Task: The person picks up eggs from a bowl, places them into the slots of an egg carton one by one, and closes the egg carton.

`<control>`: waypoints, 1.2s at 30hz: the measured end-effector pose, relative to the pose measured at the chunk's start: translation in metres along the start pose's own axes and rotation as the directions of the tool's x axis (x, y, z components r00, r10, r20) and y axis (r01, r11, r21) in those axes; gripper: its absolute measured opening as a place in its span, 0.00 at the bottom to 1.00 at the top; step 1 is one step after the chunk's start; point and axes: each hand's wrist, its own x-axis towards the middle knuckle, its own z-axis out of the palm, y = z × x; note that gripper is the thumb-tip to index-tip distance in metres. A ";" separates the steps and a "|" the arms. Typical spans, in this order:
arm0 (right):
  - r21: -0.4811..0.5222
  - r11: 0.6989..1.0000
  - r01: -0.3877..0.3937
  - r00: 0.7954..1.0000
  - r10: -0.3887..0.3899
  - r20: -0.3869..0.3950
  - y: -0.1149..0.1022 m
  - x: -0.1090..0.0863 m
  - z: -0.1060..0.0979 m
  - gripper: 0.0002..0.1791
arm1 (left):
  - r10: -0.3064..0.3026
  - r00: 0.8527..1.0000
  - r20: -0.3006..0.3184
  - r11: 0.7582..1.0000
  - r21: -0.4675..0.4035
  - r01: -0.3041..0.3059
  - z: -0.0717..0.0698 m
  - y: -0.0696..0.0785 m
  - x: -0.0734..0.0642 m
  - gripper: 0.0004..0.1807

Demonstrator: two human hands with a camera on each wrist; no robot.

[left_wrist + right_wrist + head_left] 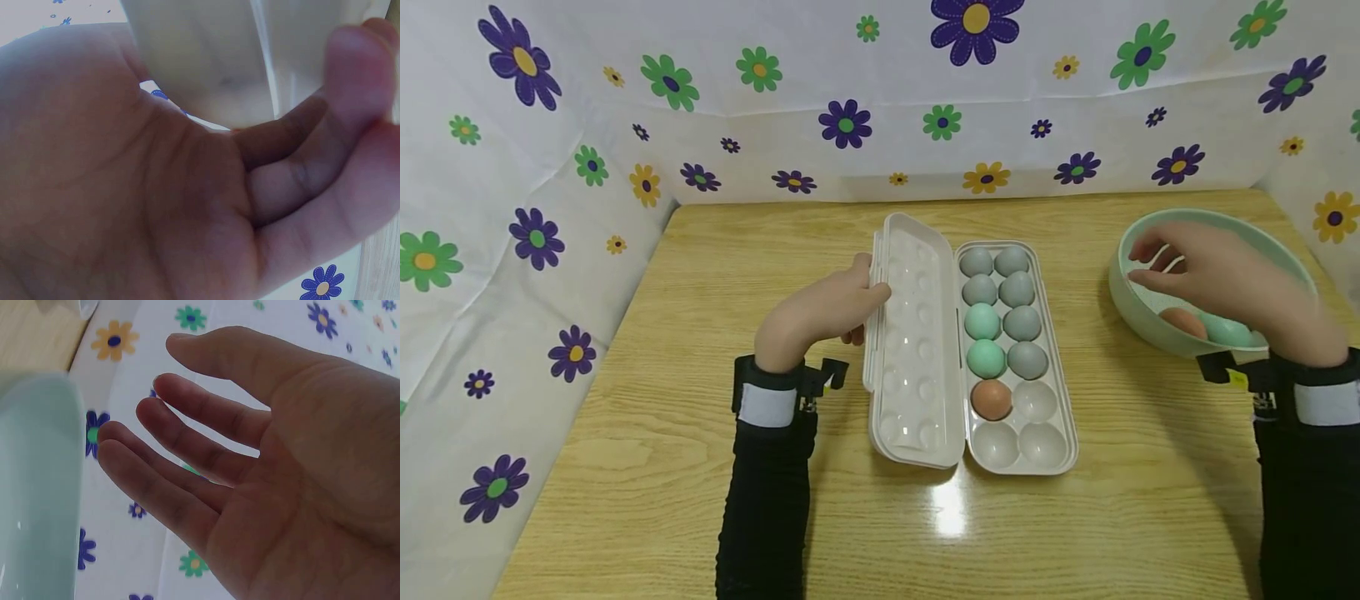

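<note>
A white plastic egg carton [1062, 417] lies open on the table, its dimpled lid [917, 333] raised on the left side. My left hand [823, 312] pinches the lid's left edge, thumb over the rim and fingers behind it. Several grey eggs [1028, 360], two green eggs [986, 358] and one brown egg [992, 399] sit in the cups; the three cups at the near end hold nothing. Over a pale green bowl [1123, 292] hovers my right hand [1217, 262], holding nothing, fingers loosely bent. Below it, a brown egg [1183, 322] and a green egg [1225, 331] lie in the bowl, partly hidden.
A wooden table [685, 417] carries everything. White cloth with printed flowers [846, 124] hangs along the back and both sides. The bowl stands at the table's right, close to the side cloth.
</note>
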 end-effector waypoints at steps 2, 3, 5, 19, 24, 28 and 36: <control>0.014 1.000 -0.023 1.000 0.023 -0.015 0.011 -0.001 -0.004 0.19 | -0.001 1.000 0.001 1.000 0.000 0.001 0.000 0.000 0.000 0.25; 0.021 0.999 -0.034 0.999 0.034 -0.021 0.016 -0.002 -0.006 0.20 | -0.001 1.000 0.001 1.000 0.000 0.001 0.000 0.000 0.000 0.25; 0.043 0.997 -0.064 0.998 0.065 -0.021 0.026 -0.002 -0.009 0.22 | -0.004 1.000 -0.002 1.000 0.000 0.004 0.000 0.000 0.000 0.25; 0.009 0.963 -0.270 0.957 0.269 -0.108 0.092 -0.008 -0.012 0.27 | -0.005 1.000 -0.004 1.000 -0.005 0.005 0.000 -0.001 0.002 0.24; -0.022 0.950 -0.312 0.948 0.310 -0.065 0.117 -0.007 -0.007 0.31 | -0.008 1.000 -0.004 1.000 -0.001 0.008 0.001 -0.001 0.002 0.24; -0.044 0.943 -0.329 0.944 0.330 0.009 0.112 -0.013 -0.009 0.31 | -0.005 1.000 -0.006 1.000 0.003 0.005 0.001 -0.001 0.002 0.24; -0.051 0.948 -0.315 0.922 0.318 0.222 0.127 -0.012 -0.006 0.33 | -0.002 1.000 -0.006 1.000 0.010 0.002 0.000 -0.001 0.001 0.24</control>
